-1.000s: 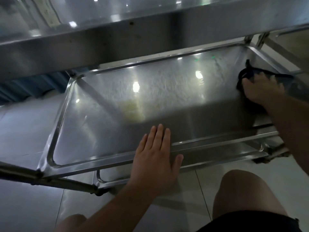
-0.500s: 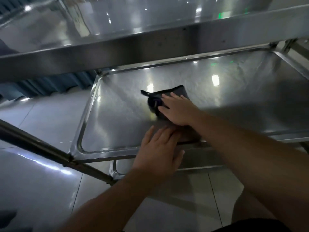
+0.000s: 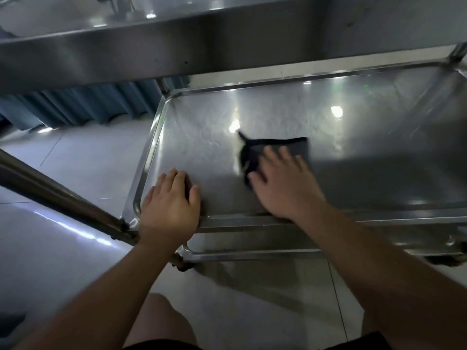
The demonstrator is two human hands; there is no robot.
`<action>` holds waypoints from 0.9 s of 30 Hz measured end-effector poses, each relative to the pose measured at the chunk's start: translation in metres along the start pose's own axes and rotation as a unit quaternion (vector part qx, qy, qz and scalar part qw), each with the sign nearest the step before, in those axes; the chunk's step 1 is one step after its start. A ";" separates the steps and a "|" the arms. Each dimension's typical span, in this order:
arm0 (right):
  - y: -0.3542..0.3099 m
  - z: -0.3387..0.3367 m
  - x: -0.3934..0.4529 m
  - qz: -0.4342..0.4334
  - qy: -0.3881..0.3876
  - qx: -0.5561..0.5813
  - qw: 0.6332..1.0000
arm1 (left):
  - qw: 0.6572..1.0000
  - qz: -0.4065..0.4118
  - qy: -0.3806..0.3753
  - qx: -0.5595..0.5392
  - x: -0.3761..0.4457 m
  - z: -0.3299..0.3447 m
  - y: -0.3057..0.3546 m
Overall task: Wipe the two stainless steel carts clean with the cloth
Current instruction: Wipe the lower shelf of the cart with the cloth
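A stainless steel cart fills the view; its middle shelf (image 3: pixel 202 137) is a shallow tray with a raised rim. A dark grey cloth (image 3: pixel 275 150) lies flat on that shelf, left of centre. My right hand (image 3: pixel 283 185) presses on the cloth's near part with fingers spread flat. My left hand (image 3: pixel 169 205) rests on the shelf's front rim near the left corner, its fingers laid over the edge. The top shelf's front edge (image 3: pixel 227 39) hangs above and hides the far part of the tray.
A lower shelf rim (image 3: pixel 252 253) shows under the tray, with a caster (image 3: pixel 182 265) at the left. A steel bar (image 3: pixel 60 195) slants in from the left to the cart's corner. Blue curtain (image 3: pixel 75 107) hangs behind. My knee (image 3: pixel 161 322) is over the tiled floor.
My right hand swept the cloth from the shelf's far right corner leftward across the tray to left of centre. My left hand slid left along the front rim toward the corner.
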State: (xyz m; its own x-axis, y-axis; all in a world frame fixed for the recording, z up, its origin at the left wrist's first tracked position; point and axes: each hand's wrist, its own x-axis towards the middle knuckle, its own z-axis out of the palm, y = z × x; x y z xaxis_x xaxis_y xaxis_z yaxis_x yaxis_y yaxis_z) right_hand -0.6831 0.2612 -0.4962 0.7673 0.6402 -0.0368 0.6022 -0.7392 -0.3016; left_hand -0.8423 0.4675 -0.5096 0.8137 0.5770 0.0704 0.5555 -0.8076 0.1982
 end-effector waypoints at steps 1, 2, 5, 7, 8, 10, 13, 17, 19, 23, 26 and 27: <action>-0.020 0.007 0.004 -0.058 -0.019 0.003 0.998 | 1.000 0.002 -0.001 -0.001 -0.001 0.000 0.000; -0.036 0.011 0.013 -0.103 -0.038 0.004 0.994 | 1.000 0.008 -0.003 -0.001 -0.001 0.000 -0.001; -0.063 0.011 0.059 -0.147 -0.070 -0.016 0.987 | 1.000 0.019 -0.013 -0.003 -0.003 -0.003 0.000; -0.061 0.004 0.094 -0.118 -0.070 -0.035 0.990 | 1.000 0.017 -0.014 -0.003 -0.003 -0.006 0.000; -0.052 -0.002 0.110 -0.094 -0.069 -0.036 0.993 | 1.000 0.015 -0.016 -0.004 -0.004 -0.008 0.001; -0.021 -0.015 0.133 -0.028 -0.053 -0.030 0.998 | 1.000 0.011 -0.021 -0.005 -0.005 -0.010 0.003; 0.048 -0.031 0.132 0.094 0.003 -0.024 0.995 | 1.000 0.003 -0.022 -0.002 -0.005 -0.012 0.004; 0.093 -0.037 0.076 0.190 0.014 -0.003 0.982 | 1.000 -0.006 -0.021 -0.012 -0.006 -0.014 0.010; 0.076 -0.028 0.045 0.163 0.014 -0.009 0.987 | 1.000 -0.011 -0.017 -0.016 -0.006 -0.015 0.011; 0.004 0.002 -0.004 -0.011 -0.018 -0.014 1.000 | 1.000 -0.013 -0.021 -0.013 -0.005 -0.015 0.011; -0.037 0.014 -0.003 -0.099 -0.046 0.002 0.994 | 0.999 -0.014 -0.023 -0.022 -0.004 -0.015 0.011; -0.042 0.014 0.004 -0.111 -0.050 0.003 0.993 | 0.999 -0.014 -0.025 -0.022 -0.004 -0.015 0.011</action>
State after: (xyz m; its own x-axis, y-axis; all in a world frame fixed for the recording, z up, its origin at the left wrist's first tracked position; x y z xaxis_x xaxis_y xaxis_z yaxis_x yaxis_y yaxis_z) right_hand -0.7089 0.2978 -0.4970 0.5905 0.8046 -0.0624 0.7524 -0.5769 -0.3181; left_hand -0.8417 0.4584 -0.4933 0.8065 0.5910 0.0159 0.5703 -0.7847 0.2430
